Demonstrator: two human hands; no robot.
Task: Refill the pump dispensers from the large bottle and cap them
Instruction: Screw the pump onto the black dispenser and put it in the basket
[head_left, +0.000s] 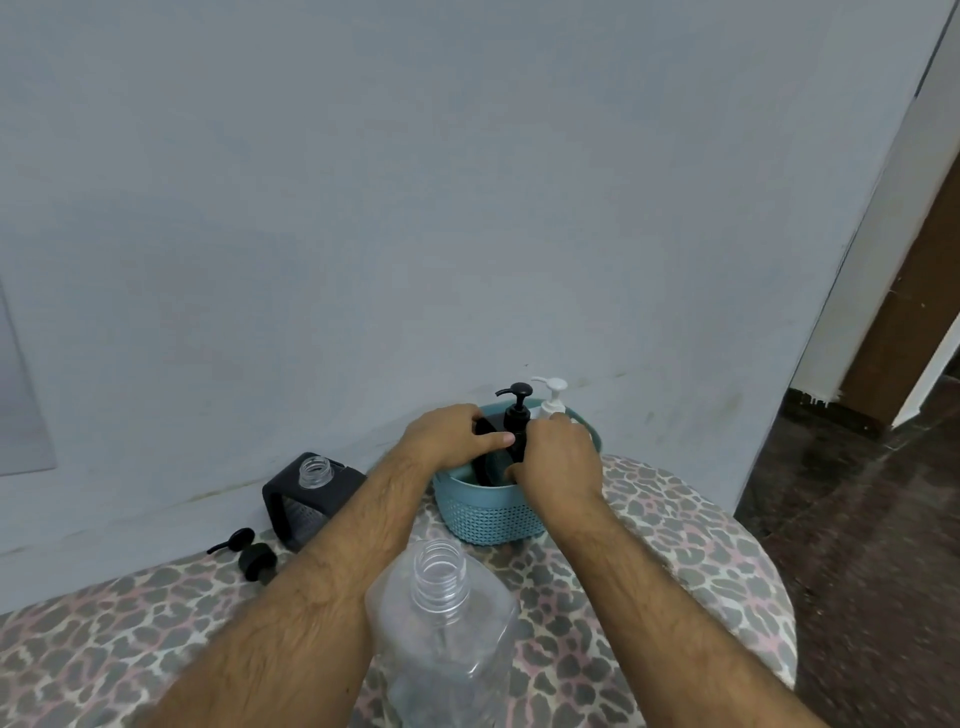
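My left hand (451, 435) & right hand (558, 457) both grip the upright black dispenser (518, 415) in the basket (485, 512); pump axis vertical, right nearer collar.

Both hands (452, 439) (558, 462) on basketed black dispenser (518, 415)

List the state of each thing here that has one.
Large bottle: uncapped, upright.
Black dispenser: uncapped, outside the basket.
Loose pump: lying on the table.
Black pump dispenser: capped, in the basket, both hands on it.
White pump dispenser: capped, in the basket.
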